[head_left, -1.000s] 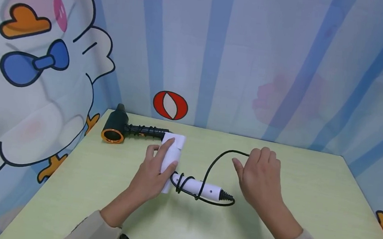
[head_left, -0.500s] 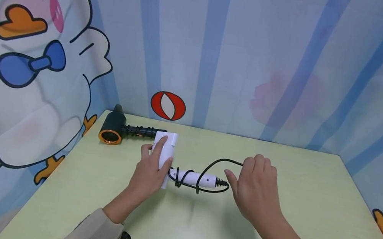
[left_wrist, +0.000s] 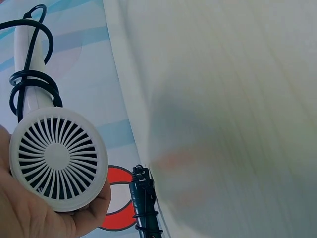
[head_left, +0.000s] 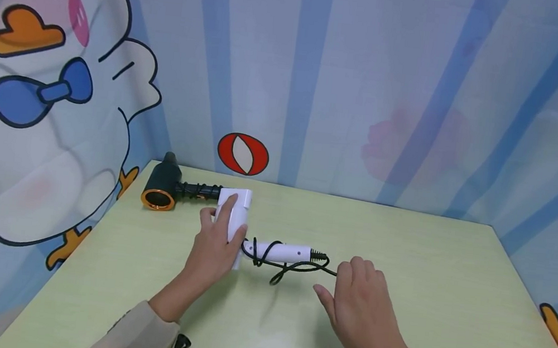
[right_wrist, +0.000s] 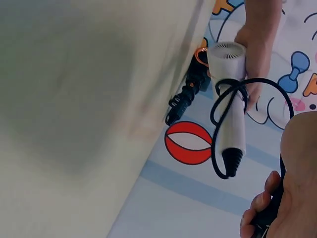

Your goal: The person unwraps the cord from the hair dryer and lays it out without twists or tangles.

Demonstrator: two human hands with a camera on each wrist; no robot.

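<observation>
My left hand [head_left: 212,254] grips the head of a white hair dryer [head_left: 240,214], held above the table. Its handle [head_left: 287,252] points right, with a black cord [head_left: 275,280] looped loosely around it. In the left wrist view the round intake grille [left_wrist: 57,156] faces the camera. My right hand [head_left: 364,311] holds the cord off to the right of the handle. The right wrist view shows its fingers curled around a thick black piece [right_wrist: 267,214] at the cord's end, mostly hidden by the hand.
A dark hair dryer [head_left: 163,180] with an orange ring lies at the table's back left corner, its cord wound around the handle. The pale table [head_left: 427,255] meets a printed cartoon backdrop [head_left: 347,91] at the back and sides.
My right hand has moved down and slightly left, pulling the cord from an arch above the handle to a lower loop beneath it. The white dryer has shifted slightly left and up.
</observation>
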